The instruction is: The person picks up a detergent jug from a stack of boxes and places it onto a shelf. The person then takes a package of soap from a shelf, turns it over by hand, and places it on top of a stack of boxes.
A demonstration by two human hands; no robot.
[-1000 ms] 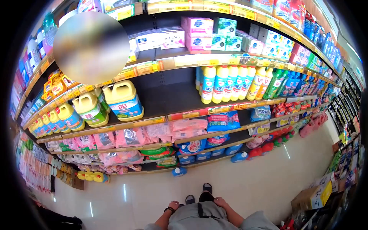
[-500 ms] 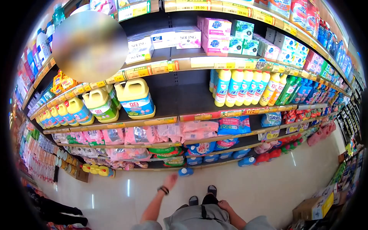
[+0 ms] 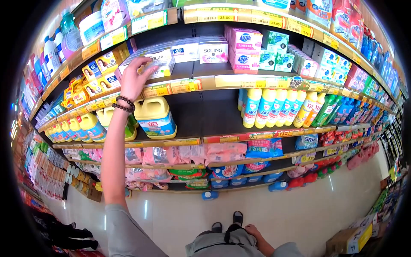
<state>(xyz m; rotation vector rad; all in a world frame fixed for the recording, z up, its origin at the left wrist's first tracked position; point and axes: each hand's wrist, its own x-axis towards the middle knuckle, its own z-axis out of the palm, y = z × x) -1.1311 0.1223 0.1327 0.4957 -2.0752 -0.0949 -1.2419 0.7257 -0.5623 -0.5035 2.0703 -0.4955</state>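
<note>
My left hand (image 3: 135, 77), with a dark bead bracelet (image 3: 124, 104) on the wrist, is raised to the shelf at the front of the white SOLING boxes (image 3: 163, 65). Its fingers are bent but apart, over or against the nearest boxes; whether they touch is unclear. Yellow boxes with printed portraits (image 3: 102, 62) lie just left of the hand. Below the wrist, a yellow jug (image 3: 156, 118) with a blue label stands on the lower shelf. Down beside my grey shirt hangs my right hand (image 3: 251, 230), small in view, its fingers not clear.
Pink boxes (image 3: 245, 60) and green-and-white boxes (image 3: 275, 47) are stacked farther right. Yellow bottles (image 3: 267, 109) stand in a row below them. A blue bottle (image 3: 209, 195) is on the floor by the bottom shelf. A carton (image 3: 352, 238) stands at lower right, and another person's dark-clothed legs (image 3: 64, 231) at lower left.
My left hand has risen from low in front of the bottom shelf up to the SOLING boxes. My right hand has stayed by my side. The view has shifted slightly.
</note>
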